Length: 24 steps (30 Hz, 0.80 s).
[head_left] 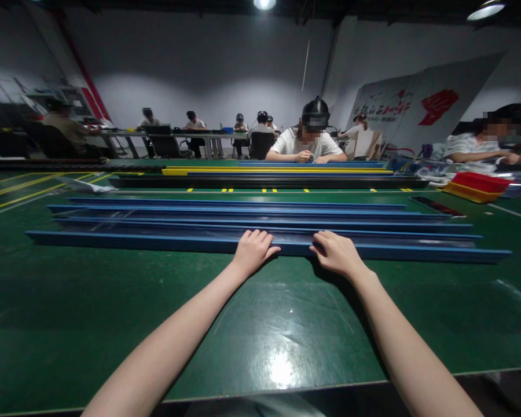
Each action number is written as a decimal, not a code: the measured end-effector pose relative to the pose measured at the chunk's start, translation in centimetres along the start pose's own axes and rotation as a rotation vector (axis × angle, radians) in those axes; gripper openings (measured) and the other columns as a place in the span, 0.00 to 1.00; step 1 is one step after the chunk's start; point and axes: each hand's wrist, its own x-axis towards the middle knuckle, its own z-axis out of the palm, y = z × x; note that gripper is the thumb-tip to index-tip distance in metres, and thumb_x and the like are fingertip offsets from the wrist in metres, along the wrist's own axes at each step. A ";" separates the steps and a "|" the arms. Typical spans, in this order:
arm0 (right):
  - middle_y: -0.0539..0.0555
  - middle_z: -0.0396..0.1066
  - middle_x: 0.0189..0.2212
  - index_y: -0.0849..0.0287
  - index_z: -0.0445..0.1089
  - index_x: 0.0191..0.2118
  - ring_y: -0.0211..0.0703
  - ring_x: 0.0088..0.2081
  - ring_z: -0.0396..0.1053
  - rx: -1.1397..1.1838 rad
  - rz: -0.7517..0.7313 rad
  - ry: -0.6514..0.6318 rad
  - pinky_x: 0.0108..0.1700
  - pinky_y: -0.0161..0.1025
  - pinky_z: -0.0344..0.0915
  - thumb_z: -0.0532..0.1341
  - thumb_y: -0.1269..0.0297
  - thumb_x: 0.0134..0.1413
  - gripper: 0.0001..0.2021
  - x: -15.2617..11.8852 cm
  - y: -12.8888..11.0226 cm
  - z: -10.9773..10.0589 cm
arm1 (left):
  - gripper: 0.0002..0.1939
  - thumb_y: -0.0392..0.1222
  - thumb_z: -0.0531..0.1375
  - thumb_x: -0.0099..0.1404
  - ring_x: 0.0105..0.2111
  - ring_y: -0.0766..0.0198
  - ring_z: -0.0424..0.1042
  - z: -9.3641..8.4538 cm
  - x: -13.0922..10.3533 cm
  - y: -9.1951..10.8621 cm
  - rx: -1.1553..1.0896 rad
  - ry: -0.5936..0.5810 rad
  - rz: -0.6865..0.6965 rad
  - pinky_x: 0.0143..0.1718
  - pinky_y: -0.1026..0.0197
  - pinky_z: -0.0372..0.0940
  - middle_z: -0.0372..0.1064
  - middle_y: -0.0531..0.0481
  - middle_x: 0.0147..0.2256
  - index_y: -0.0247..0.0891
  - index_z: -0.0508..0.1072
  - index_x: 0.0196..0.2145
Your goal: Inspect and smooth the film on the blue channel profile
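Several long blue channel strips lie side by side across the green table, with upright side walls and pale, shiny insides. My left hand [254,252] grips the front wall of the nearest blue channel [134,242] near its middle, fingers over the top edge and thumb along the front. A short way to the right, my right hand [337,252] is closed on the same wall, its fingers curled over the edge. Behind it lie the other blue channels [226,212], slightly askew to one another.
Farther back are black strips [260,182] and a yellow strip [286,171]. A phone-like dark slab [436,205] and a red bin [480,185] are on the right. A co-worker [306,145] sits opposite. The table [91,324] has its near edge below my forearms.
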 end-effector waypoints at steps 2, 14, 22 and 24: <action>0.54 0.69 0.32 0.59 0.65 0.33 0.43 0.35 0.64 0.025 -0.017 0.032 0.33 0.34 0.52 0.51 0.57 0.56 0.11 0.2 -0.5 0.3 | 0.18 0.54 0.50 0.64 0.32 0.60 0.65 0.0 0.0 0.0 0.003 0.004 -0.002 0.32 0.59 0.51 0.69 0.48 0.31 0.36 0.68 0.32; 0.54 0.68 0.30 0.59 0.64 0.31 0.41 0.33 0.63 0.066 -0.106 0.076 0.32 0.34 0.51 0.52 0.62 0.56 0.08 1.2 -1.6 1.0 | 0.18 0.54 0.50 0.63 0.32 0.61 0.64 -0.1 0.1 0.1 0.006 0.009 -0.003 0.32 0.59 0.51 0.69 0.48 0.30 0.35 0.67 0.31; 0.53 0.68 0.30 0.59 0.64 0.30 0.40 0.33 0.64 0.033 -0.081 0.023 0.31 0.34 0.49 0.52 0.62 0.55 0.08 1.2 -1.1 0.4 | 0.18 0.54 0.50 0.63 0.32 0.60 0.64 -0.1 0.0 0.0 0.004 0.017 0.005 0.33 0.59 0.51 0.69 0.48 0.30 0.35 0.68 0.32; 0.53 0.68 0.30 0.59 0.65 0.30 0.40 0.32 0.64 0.025 -0.059 0.014 0.30 0.34 0.49 0.52 0.62 0.54 0.08 0.9 -0.7 0.3 | 0.18 0.54 0.50 0.63 0.32 0.60 0.65 -0.1 0.0 0.0 0.003 0.015 0.007 0.33 0.59 0.51 0.69 0.48 0.31 0.35 0.68 0.33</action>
